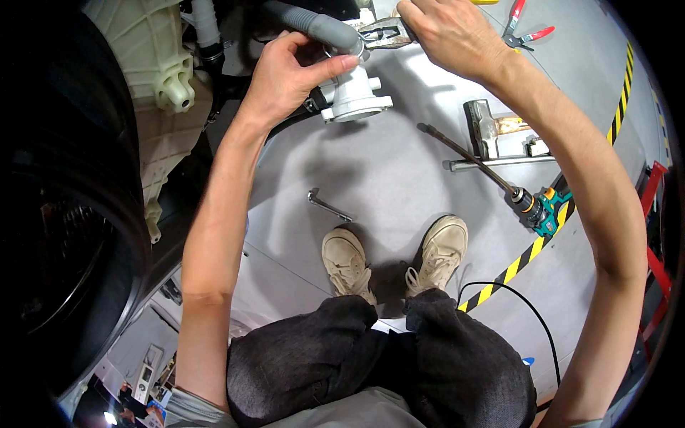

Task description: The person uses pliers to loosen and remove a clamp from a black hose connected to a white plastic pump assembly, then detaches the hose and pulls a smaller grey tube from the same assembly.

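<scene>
At the top of the head view, my left hand (pixel 284 77) is closed around the end of a ribbed grey hose (pixel 308 21), its thumb laid across the joint. Below that joint hangs a white plastic pump housing (pixel 357 100) with a round flange at its lower end. My right hand (pixel 457 34) grips a pair of metal pliers (pixel 389 33). The jaws reach a thin wire clamp (pixel 362 47) at the hose end; whether they squeeze it I cannot tell. Fingers of my left hand behind the hose are partly hidden.
A machine with a cream plastic drum (pixel 160 121) fills the left. On the floor lie a small wrench (pixel 330 205), a cordless drill (pixel 539 208) with a long bit, a hammer (pixel 485 132) and red-handled pliers (pixel 516 30). A black cable (pixel 535 310) curves near yellow-black tape (pixel 510 271).
</scene>
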The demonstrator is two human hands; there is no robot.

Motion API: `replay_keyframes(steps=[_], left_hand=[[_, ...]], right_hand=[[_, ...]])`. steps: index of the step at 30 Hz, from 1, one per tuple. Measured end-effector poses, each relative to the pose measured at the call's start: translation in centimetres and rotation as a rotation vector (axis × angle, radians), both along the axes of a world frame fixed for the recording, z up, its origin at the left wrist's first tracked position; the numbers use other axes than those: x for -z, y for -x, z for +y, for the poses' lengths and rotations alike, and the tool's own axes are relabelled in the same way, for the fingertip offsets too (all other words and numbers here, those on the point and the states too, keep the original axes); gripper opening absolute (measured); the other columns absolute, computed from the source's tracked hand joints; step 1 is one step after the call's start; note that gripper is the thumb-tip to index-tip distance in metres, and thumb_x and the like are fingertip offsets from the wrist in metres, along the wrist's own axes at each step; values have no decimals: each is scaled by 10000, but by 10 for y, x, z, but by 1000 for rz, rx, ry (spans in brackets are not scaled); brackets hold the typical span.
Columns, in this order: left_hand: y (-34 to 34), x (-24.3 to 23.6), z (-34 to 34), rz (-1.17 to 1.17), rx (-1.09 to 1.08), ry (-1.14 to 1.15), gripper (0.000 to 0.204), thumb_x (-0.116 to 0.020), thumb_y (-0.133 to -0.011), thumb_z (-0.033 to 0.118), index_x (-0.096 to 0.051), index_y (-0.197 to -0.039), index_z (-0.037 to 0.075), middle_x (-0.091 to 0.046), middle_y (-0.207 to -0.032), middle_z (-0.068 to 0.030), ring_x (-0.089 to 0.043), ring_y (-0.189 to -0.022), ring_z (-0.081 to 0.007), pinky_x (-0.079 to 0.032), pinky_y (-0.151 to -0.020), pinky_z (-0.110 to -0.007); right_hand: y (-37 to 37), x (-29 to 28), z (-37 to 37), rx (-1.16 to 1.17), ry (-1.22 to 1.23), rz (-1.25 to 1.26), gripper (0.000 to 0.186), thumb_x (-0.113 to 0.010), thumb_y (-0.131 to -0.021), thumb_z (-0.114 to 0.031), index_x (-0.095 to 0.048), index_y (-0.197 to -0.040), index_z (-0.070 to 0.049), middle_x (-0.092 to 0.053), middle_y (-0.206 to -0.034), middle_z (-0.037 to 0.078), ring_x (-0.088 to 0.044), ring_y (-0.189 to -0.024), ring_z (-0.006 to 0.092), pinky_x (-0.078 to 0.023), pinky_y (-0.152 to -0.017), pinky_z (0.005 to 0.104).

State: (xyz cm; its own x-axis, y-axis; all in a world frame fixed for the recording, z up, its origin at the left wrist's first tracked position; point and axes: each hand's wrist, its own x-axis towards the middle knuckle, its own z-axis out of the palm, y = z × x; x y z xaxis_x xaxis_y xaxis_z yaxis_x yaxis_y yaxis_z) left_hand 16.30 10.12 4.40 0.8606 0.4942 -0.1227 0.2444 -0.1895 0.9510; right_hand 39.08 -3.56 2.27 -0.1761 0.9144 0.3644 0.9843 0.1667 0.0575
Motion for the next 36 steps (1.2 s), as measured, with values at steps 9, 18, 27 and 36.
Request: replay_keyframes(steps=[9,18,27,36], left_hand=[[2,-1,3,2,41,46,287,-830,-812,164,-719,-1002,-20,-703,-936,-31,-628,-862,-97,-511,-801,-264],[0,11,8,36,103,-54,414,-858,-785,246,-700,-1055,-25,-664,-1009,-52,-609,-954,-131,-503,-862,-292],[-1,15,-11,227,-14,-370,515,-865,-770,247,-652,-1157,-16,-644,-1118,-91,-609,-1089,-176,-494,-941,-338],[-3,19,-9,164,-30,-333,395,-844,-783,146,-674,-1092,-31,-716,-995,-67,-659,-915,-136,-528,-853,-293]], right_hand=[[4,-6,-6,21,61,-2,125,-534,-792,-111,-579,-864,-20,-602,-791,161,-591,-756,326,-460,-741,428],[12,-2,-16,91,79,6,133,-537,-789,-98,-595,-874,-14,-621,-786,163,-608,-755,327,-469,-738,427],[0,1,-8,32,99,26,149,-534,-795,-109,-602,-894,-22,-617,-784,151,-608,-756,324,-470,-734,429],[12,3,-16,157,49,25,116,-553,-807,-89,-588,-898,-27,-611,-791,141,-617,-762,315,-490,-743,424]])
